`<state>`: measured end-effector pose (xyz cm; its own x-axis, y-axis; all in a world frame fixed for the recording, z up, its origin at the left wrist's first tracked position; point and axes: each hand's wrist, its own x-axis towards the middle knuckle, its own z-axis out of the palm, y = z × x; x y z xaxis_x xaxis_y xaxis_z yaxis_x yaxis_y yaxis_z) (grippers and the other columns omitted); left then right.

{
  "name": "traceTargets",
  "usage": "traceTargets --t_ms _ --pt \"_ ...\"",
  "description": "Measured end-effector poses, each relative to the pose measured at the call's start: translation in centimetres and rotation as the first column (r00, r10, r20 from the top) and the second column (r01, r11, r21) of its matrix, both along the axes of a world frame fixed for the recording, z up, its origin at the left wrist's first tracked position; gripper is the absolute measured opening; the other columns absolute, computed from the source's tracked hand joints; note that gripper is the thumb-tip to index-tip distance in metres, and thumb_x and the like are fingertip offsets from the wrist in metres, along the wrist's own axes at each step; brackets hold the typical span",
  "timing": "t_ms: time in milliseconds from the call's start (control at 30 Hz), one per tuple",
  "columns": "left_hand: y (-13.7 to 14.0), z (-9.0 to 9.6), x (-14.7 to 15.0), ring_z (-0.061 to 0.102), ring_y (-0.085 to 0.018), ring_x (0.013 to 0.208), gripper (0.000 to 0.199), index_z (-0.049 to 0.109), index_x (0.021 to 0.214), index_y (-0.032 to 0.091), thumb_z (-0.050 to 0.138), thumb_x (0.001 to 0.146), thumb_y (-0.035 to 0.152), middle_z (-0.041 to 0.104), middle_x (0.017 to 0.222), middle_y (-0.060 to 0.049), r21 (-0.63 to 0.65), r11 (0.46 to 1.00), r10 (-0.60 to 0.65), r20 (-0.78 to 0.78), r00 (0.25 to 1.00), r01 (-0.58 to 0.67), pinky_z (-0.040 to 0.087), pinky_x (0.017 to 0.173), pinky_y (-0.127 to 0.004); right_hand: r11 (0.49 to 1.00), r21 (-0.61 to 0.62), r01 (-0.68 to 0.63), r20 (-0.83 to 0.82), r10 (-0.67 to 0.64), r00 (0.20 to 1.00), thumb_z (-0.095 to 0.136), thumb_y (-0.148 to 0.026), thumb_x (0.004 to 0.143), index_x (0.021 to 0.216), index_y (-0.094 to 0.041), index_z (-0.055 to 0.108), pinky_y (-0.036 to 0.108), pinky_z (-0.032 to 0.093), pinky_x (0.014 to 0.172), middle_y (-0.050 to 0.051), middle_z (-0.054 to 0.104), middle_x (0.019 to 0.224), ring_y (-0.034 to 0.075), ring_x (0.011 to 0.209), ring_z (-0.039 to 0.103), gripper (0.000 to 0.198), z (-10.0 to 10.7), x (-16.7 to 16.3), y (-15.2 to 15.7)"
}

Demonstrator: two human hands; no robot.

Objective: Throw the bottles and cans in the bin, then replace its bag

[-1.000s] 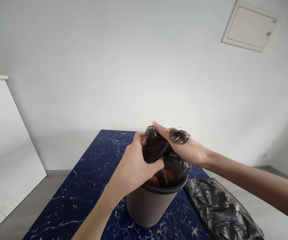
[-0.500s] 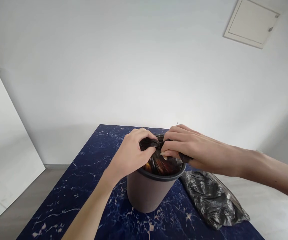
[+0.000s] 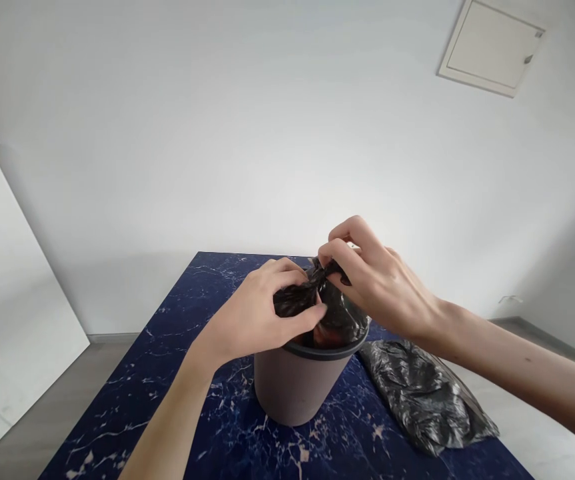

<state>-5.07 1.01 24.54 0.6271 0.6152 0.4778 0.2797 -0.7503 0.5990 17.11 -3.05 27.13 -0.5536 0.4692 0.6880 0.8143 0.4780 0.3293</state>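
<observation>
The left hand grips the black bag between thumb and fingers; the right hand pinches its twisted neck, fingertip contact being partly hidden. The bag sits in the grey bin on the blue table.

Desk: dark blue, marble-patterned, white and pale veins. Wall: plain, pale grey, behind the desk. Access hatch: off-white, framed, set high in the wall, up and to the right of the desk; one small dark latch. Cabinet: white, projecting top edge, left of the desk. Floor: grey, plank-like, both sides of the desk. Skirting: grey, wall foot, beyond the desk's left edge.
</observation>
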Motion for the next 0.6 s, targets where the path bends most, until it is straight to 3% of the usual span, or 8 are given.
traceTargets --t_ms 100,200,367,500,600 --pt "0.1 0.0 -0.1 0.067 -0.029 0.121 0.038 0.080 0.107 0.028 0.054 0.108 0.055 0.075 0.121 -0.007 -0.140 0.989 -0.038 0.106 0.994 0.052 0.053 0.106 -0.042 0.981 0.195 -0.012 0.022 0.008 1.000 0.046 -0.003 0.097 0.100 -0.022 0.053 0.033 0.041 0.062 0.008 0.059 0.097 0.018 0.079 0.049 0.020 -0.3 -0.7 0.7" --pt "0.4 -0.3 0.2 0.070 -0.026 0.118 0.052 0.080 0.108 0.027 0.037 0.114 0.056 0.077 0.114 -0.007 -0.246 0.968 0.009 0.251 0.968 0.055 0.051 0.111 -0.041 0.962 0.269 -0.032 0.042 0.021 0.999 0.048 0.000 0.093 0.100 -0.023 0.050 0.036 0.042 0.069 0.004 0.062 0.085 0.018 0.074 0.049 0.023 -0.6 -1.0 1.0" --pt "0.3 -0.4 0.9 0.074 -0.024 0.095 0.046 0.078 0.096 0.026 0.053 0.108 0.062 0.078 0.097 -0.005 -0.273 0.959 -0.008 0.232 0.973 0.073 0.058 0.078 -0.032 0.968 0.250 -0.027 -0.018 0.032 0.999 0.051 -0.004 0.091 0.098 -0.023 0.048 0.030 0.036 0.057 -0.003 0.061 0.073 0.014 0.061 0.049 0.020 -1.4 -1.0 0.7" --pt "0.1 -0.3 1.6 0.077 -0.024 0.103 0.032 0.083 0.107 0.029 0.064 0.105 0.054 0.082 0.107 -0.003 -0.320 0.943 0.006 0.295 0.956 0.093 0.062 0.085 -0.033 0.967 0.253 0.021 -0.019 -0.016 1.000 0.051 -0.005 0.090 0.092 -0.023 0.048 0.030 0.033 0.052 -0.003 0.060 0.070 0.013 0.059 0.050 0.019 -1.8 -0.8 0.1" --pt "0.2 -0.3 1.8 0.079 -0.024 0.107 0.024 0.085 0.105 0.030 0.070 0.103 0.048 0.084 0.109 -0.001 -0.295 0.954 0.054 0.323 0.945 0.046 0.062 0.091 -0.034 0.969 0.243 0.035 0.016 -0.041 0.999 0.053 -0.006 0.092 0.090 -0.023 0.048 0.030 0.032 0.051 -0.002 0.062 0.071 0.013 0.059 0.050 0.018 -2.0 -0.5 -0.3"
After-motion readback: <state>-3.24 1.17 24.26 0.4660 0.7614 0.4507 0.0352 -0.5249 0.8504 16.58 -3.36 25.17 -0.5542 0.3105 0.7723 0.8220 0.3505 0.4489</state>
